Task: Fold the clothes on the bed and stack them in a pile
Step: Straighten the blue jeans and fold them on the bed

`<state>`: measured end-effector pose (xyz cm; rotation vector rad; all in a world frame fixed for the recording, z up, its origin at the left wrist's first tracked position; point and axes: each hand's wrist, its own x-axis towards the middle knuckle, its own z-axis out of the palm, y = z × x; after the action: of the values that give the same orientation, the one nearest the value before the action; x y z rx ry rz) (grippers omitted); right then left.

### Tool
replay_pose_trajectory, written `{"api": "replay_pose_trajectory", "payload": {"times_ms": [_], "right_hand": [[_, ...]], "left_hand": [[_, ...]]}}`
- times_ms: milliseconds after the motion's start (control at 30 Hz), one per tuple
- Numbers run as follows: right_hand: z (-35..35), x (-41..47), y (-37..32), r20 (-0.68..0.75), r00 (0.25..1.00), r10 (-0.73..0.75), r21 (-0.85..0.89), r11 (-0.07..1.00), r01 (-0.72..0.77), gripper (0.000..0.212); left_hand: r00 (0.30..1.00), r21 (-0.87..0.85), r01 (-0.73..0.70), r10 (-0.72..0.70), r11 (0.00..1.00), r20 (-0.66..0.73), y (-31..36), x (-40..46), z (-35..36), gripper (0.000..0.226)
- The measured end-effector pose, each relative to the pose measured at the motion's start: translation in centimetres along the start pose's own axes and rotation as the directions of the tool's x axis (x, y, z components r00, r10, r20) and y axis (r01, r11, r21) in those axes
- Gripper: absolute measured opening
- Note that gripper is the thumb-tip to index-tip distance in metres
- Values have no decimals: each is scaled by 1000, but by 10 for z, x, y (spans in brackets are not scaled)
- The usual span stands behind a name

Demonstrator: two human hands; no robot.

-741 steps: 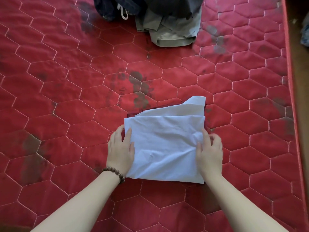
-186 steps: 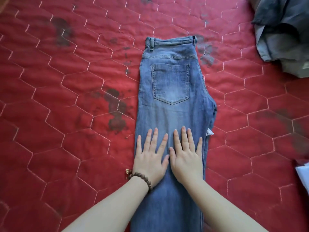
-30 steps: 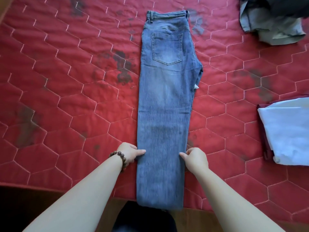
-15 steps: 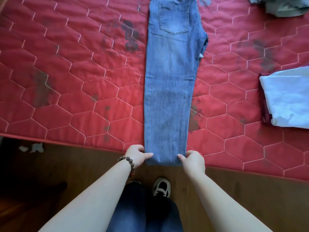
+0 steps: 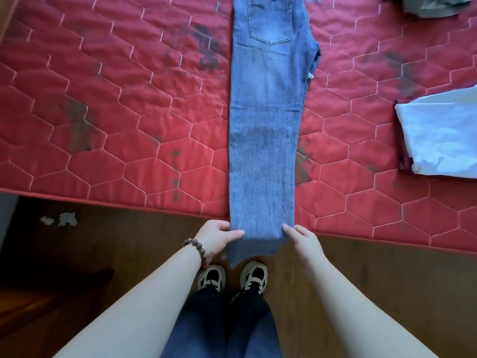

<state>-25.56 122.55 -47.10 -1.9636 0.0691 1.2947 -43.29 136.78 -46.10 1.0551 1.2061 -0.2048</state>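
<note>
STEP: fold hem to waistband, edges aligned | HANDS: my left hand (image 5: 219,235) and right hand (image 5: 300,237) each pinch a side of the jeans (image 5: 265,120) near the hem | LOCATION: flat on the bed (image 5: 129,112), hem overhanging its edge | LOOK: faded blue, legs doubled, back pocket up.

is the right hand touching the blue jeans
Touching. The head view shows the right hand pinching the hem edge of the blue denim jeans, with no gap between them.
</note>
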Motion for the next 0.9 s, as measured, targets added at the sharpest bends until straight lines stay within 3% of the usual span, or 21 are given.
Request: {"api": "replay_pose_trajectory", "payload": {"times_ms": [167,333,467,533,600,700,800,900], "right_hand": [[7,-4,2,113,993,37,290,955,-68,15],[4,-17,-2,164,986,-2,240,970,-38,19],[5,-24,-13,176,984,-2,280,959,-48,20],[7,-24,-17,176,983,59,383,915,-124,14],[10,-24,-23,262,958,112,524,817,-239,22],[16,-26,-33,344,935,85,634,714,-298,29],[17,-27,-43,220,975,35,553,819,-154,23],[9,-33,-46,79,996,-38,268,963,16,16]], "left_hand": [[997,-173,60,-52,983,49,8,-8,1,14],[997,-170,59,-66,984,-35,15,-19,-2,26],[996,-223,83,-84,971,7,24,-29,-3,25],[994,-297,101,-84,949,69,30,-33,-1,22],[991,-377,97,-55,921,121,36,-36,2,25],[987,-423,78,-12,903,158,44,-39,3,34],[990,-408,49,11,912,143,47,-39,0,32],[996,-317,-14,41,948,79,49,-40,-1,23]]}}
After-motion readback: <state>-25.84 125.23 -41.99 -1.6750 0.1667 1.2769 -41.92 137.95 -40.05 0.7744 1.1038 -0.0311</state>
